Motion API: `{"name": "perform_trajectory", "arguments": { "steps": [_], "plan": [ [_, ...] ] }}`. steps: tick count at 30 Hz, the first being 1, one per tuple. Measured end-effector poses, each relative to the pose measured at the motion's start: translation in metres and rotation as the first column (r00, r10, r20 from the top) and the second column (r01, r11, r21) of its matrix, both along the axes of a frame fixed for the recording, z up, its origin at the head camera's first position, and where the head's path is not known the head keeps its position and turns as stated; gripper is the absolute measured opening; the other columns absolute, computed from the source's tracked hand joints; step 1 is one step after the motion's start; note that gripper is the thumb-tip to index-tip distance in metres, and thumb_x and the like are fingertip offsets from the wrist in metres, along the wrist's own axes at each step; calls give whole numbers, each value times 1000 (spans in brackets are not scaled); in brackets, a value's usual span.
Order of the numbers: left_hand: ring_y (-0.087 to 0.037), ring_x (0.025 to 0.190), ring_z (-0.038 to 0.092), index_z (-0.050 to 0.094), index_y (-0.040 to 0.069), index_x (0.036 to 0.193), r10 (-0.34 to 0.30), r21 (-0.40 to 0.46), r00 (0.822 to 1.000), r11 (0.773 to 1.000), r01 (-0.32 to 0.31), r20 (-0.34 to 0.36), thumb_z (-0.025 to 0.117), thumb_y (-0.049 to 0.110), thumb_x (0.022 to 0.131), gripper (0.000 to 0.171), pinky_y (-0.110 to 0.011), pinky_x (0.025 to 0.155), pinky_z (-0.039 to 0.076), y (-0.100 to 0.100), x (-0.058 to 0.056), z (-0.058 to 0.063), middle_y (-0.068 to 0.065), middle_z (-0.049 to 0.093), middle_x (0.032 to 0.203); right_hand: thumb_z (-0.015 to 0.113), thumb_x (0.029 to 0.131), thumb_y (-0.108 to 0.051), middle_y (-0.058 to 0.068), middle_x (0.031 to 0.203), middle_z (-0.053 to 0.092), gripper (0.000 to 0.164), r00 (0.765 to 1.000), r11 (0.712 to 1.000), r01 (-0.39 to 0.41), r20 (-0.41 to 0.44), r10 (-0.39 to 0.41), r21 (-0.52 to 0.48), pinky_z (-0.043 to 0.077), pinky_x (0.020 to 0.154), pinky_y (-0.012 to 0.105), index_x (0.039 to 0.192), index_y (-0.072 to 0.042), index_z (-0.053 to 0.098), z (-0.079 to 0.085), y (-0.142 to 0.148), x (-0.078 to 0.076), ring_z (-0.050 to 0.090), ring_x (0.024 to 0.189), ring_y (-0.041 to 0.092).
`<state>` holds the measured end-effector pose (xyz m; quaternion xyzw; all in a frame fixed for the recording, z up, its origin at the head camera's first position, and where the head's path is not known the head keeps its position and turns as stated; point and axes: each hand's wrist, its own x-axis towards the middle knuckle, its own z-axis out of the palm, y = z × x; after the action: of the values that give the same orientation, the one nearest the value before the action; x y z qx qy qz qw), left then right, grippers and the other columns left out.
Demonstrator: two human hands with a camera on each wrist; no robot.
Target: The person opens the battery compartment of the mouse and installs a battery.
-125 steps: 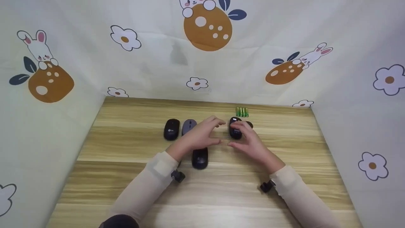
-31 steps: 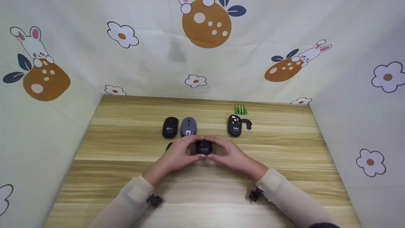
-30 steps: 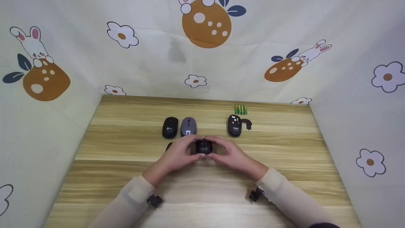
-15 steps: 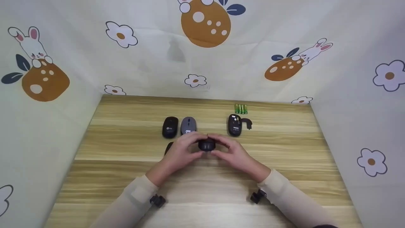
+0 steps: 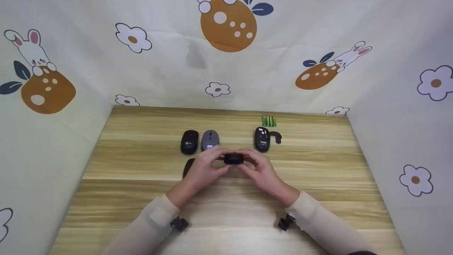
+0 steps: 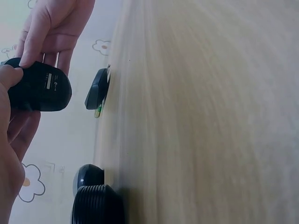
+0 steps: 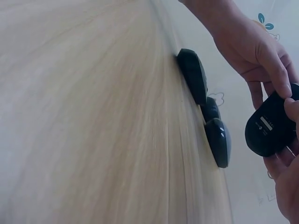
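Observation:
Both hands hold a black computer mouse (image 5: 233, 159) between them above the middle of the wooden table. My left hand (image 5: 205, 168) grips its left side and my right hand (image 5: 262, 170) its right side, fingers behind and thumbs in front. In the left wrist view the mouse's dark underside (image 6: 44, 88) shows a small white label, and both thumbs press near its upper end. The right wrist view shows that underside (image 7: 268, 128) too, partly covered by the thumbs. Seen from the head, the mouse is tipped nearly on edge.
Behind the left hand lie a black mouse (image 5: 189, 142) and a grey mouse (image 5: 210, 140); another black mouse (image 5: 188, 165) is partly hidden by that hand. At right, an upturned mouse (image 5: 262, 139) lies beside its detached cover (image 5: 276, 137), with several green batteries (image 5: 269, 121) behind.
Four seconds ago the hands were apart near the upturned mouse, and a black mouse lay near the left wrist. Over the last second the held mouse tips up and shifts slightly right.

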<state>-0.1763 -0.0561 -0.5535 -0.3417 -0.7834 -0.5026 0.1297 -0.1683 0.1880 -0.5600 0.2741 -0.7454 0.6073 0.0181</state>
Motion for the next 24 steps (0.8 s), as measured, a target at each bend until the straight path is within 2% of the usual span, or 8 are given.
{"name": "perform_trajectory", "arguments": {
  "steps": [9,15,19,24],
  "plan": [
    [-18,110,74,75,7,126,0,40,1000,999,-1,27,90,4,91,38,-28,91,65,2,0,2,-2,75,121,78,100,0,11,134,71,39,1000,998,-14,23,15,-60,58,111,46,139,-4,72,1,-2,2,69,126,28],
    [-18,111,72,73,7,131,-6,44,997,999,3,80,89,9,94,40,-29,87,66,3,1,2,-3,75,124,78,100,3,17,133,71,39,999,997,-9,34,11,-78,64,101,44,137,2,69,2,-3,2,72,121,26],
    [-20,115,71,72,8,134,-20,52,994,999,14,111,88,10,95,42,-30,86,66,4,2,3,-5,74,128,77,101,2,19,135,70,38,996,996,-2,93,10,-86,65,97,42,138,4,66,5,-4,5,74,118,25],
    [-22,114,71,70,9,137,-45,99,980,995,26,194,87,11,96,44,-33,84,67,5,3,3,-5,73,131,76,103,0,21,140,65,41,984,995,-2,178,20,-101,66,96,43,142,3,62,9,-6,8,74,118,29]
  ]
}}
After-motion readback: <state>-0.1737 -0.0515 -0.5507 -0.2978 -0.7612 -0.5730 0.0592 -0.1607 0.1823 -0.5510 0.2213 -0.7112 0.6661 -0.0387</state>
